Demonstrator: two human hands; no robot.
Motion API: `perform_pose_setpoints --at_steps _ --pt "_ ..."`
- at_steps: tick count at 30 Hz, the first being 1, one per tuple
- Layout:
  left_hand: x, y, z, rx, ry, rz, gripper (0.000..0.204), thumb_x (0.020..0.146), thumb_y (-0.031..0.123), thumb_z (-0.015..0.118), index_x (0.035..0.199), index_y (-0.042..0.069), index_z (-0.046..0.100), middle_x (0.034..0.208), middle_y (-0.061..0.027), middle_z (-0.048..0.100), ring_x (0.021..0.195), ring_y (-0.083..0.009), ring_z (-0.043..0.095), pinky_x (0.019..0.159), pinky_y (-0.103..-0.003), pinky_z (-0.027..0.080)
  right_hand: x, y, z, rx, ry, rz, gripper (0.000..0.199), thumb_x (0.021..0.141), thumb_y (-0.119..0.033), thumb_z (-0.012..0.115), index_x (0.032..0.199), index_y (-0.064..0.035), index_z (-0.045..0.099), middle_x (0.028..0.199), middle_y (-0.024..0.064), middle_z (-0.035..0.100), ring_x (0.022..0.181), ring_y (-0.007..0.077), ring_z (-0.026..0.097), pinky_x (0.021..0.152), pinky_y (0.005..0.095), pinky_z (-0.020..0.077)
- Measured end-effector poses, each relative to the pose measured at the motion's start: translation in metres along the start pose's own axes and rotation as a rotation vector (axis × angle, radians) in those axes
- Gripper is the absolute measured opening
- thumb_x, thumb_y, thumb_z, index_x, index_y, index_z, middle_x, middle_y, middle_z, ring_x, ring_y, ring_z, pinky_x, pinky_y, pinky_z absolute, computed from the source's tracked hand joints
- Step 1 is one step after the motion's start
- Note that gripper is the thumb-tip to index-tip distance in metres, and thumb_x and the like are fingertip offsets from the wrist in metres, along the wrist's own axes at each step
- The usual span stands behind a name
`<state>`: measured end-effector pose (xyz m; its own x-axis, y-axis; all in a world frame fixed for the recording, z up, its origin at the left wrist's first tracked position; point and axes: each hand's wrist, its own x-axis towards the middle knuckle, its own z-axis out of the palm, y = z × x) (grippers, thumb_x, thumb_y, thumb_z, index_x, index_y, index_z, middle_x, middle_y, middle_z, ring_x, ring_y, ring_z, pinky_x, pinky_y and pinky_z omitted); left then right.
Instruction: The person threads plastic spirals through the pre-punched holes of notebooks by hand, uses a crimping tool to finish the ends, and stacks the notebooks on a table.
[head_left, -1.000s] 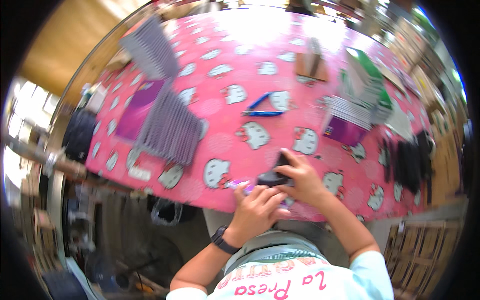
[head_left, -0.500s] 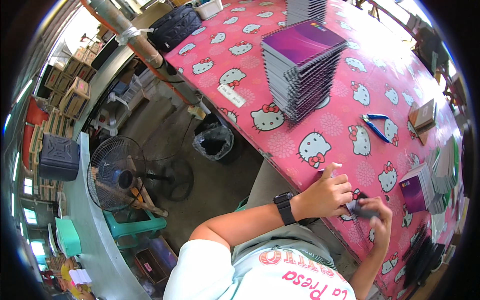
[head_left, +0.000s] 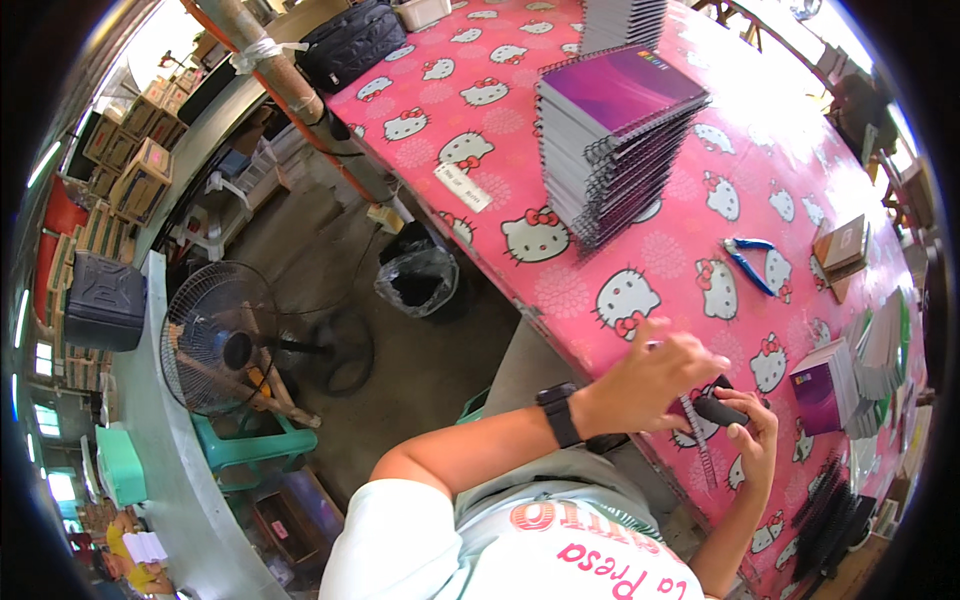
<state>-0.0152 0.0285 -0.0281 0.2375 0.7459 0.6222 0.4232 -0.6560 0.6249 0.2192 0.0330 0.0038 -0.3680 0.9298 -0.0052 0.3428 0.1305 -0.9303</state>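
Observation:
In my right hand (head_left: 755, 425) is a dark, rounded cylinder-like piece (head_left: 722, 411), fingers wrapped round it; its exact kind does not show. A pale coil strip (head_left: 704, 455) runs down beside it, over the pink table's near edge. My left hand (head_left: 650, 378), a black watch on its wrist, hovers next to the coil with fingers spread and slightly blurred. Whatever lies beneath that palm is hidden. Beyond my hands stands a tall stack of purple-covered spiral notebooks (head_left: 622, 150). Blue-handled pliers (head_left: 750, 265) lie on the tablecloth to the right.
More notebooks (head_left: 825, 390) and black coils (head_left: 830, 515) sit at the right of the pink table (head_left: 560, 290). A brown box (head_left: 843, 245) is farther back. On the left are a pole (head_left: 290, 95), a lined bin (head_left: 420, 283), a standing fan (head_left: 235, 345) and a green stool (head_left: 255, 435).
My left hand's fingers have stretched out from a curled pose toward the right. The dark piece in my right hand has tilted and shows more clearly. The view has shifted slightly.

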Motion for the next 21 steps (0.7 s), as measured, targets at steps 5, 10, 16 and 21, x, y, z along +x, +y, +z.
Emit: perform_pose_setpoints --at_steps 5,10,16,21 --pt "-0.024 -0.032 -0.003 -0.894 -0.022 -0.541 0.053 0.076 0.003 0.076 0.124 0.005 0.053 0.112 -0.0071 0.060 0.110 -0.0163 0.056 0.097 -0.032 0.044 0.004 -0.013 -0.001 0.130 -0.171 -0.138 0.065 0.071 -0.055 0.068 0.096 0.0047 0.070 0.110 0.0227 0.066 0.105 0.0303 0.062 0.096 0.0432 0.0391" --pt "-0.029 -0.037 -0.002 -1.070 -0.008 -0.571 0.029 0.085 -0.007 0.064 0.112 0.002 0.063 0.105 -0.0046 0.064 0.099 -0.0111 0.059 0.086 -0.026 0.049 0.008 -0.010 -0.004 0.417 -0.186 -0.200 0.054 0.071 -0.042 0.071 0.099 0.0036 0.069 0.113 0.0192 0.066 0.106 0.0287 0.061 0.095 0.0391 0.0420" --pt "-0.028 -0.034 -0.002 -1.021 -0.040 -0.610 0.027 0.085 -0.004 0.064 0.111 0.005 0.067 0.103 -0.0031 0.066 0.099 -0.0105 0.060 0.088 -0.026 0.048 0.014 -0.006 -0.002 0.391 -0.183 -0.074 0.044 0.075 -0.032 0.073 0.105 -0.0008 0.069 0.116 0.0170 0.065 0.110 0.0261 0.059 0.097 0.0382 0.0405" --pt "-0.022 -0.033 -0.003 -1.008 -0.057 -0.636 0.027 0.085 -0.004 0.065 0.111 0.005 0.068 0.102 -0.0025 0.066 0.098 -0.0090 0.059 0.086 -0.024 0.049 0.031 0.003 -0.005 -0.422 -0.021 -0.088 0.046 0.070 -0.030 0.081 0.108 -0.0062 0.069 0.124 0.0129 0.062 0.117 0.0340 0.054 0.102 0.0450 0.0386"
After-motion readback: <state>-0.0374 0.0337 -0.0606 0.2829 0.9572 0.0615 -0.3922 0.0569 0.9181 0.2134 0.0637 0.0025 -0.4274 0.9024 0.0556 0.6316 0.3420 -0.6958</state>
